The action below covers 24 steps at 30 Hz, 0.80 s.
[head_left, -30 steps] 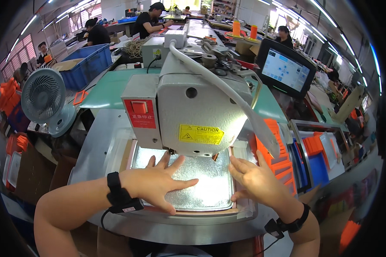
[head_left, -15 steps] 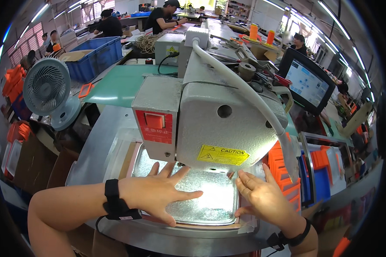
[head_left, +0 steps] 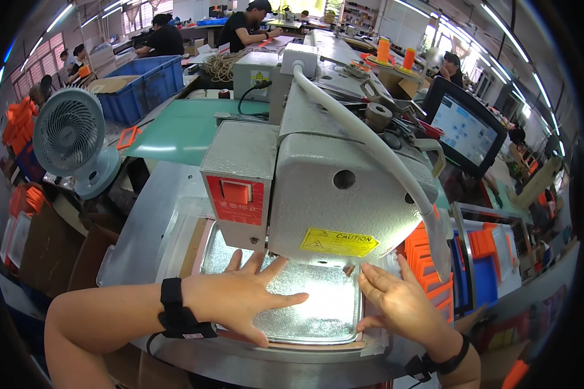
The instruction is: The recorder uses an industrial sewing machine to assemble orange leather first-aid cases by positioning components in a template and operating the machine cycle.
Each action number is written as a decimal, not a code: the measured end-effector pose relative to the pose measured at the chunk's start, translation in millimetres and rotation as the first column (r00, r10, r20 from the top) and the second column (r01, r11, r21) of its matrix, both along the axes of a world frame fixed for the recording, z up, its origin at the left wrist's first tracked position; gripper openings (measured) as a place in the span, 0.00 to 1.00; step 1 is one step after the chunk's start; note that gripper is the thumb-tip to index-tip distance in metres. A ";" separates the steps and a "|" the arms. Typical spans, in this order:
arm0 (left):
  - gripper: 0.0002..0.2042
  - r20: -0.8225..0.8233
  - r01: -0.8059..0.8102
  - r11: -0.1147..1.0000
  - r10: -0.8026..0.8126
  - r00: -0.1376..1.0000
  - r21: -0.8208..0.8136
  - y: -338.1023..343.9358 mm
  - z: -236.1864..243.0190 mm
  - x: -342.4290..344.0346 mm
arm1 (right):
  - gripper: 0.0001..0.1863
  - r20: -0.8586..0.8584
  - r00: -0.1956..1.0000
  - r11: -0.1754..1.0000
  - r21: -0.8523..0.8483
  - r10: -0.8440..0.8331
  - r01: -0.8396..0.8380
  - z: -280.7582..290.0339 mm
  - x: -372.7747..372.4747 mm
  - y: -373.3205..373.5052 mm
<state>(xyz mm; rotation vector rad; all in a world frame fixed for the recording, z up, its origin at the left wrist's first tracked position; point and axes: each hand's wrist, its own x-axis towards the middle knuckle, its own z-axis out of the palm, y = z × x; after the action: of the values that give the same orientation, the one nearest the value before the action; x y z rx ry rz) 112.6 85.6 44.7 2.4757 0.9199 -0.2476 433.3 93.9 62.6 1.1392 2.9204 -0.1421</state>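
A shiny, rounded rectangular silvery sheet (head_left: 282, 329), glittery and partly washed out by bright light, lies in a frame with pinkish-brown edging (head_left: 187, 264) under the machine head. My left hand (head_left: 243, 295) rests across the sheet's left part, palm down with fingers spread. My right hand (head_left: 390, 293) is at the sheet's right edge, its fingers stretched forward and the thumb apart near the rim. Neither hand grips anything. Close above my fingertips hangs the grey industrial sewing machine head (head_left: 344, 194), which hides the sheet's far part.
A grey box with a red switch (head_left: 235, 192) hangs left of the machine head. Orange frames (head_left: 428, 259) and a blue tray (head_left: 485, 279) stand to the right, below a screen (head_left: 464, 126). A fan (head_left: 73, 133) and a blue crate (head_left: 146, 87) are left. Other people work farther back.
Both hands keep nearly the same place and pose on the sheet. The view has shifted very slightly. A person at the back right now has a hand raised near the head.
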 end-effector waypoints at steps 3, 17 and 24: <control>0.47 -0.008 -0.002 1.000 0.002 1.000 0.009 -0.9 -1.2 0.4 | 0.46 0.010 1.000 1.000 0.009 0.004 -0.004 -0.3 0.8 0.5; 0.45 -0.078 -0.030 0.999 0.028 0.997 -0.025 -4.8 12.9 -41.3 | 0.47 0.007 1.000 1.000 0.008 0.020 -0.020 -8.5 -38.2 -1.6; 0.47 -0.016 0.001 0.999 0.000 1.000 0.041 7.2 -1.7 -58.5 | 0.46 -0.015 0.999 1.000 0.006 0.030 -0.030 -19.1 -42.7 10.1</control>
<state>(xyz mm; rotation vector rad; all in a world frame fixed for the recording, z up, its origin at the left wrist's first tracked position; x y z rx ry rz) 54.1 92.8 43.0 2.5147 0.9395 -0.2512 390.6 104.0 43.4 1.0995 2.9512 -0.1432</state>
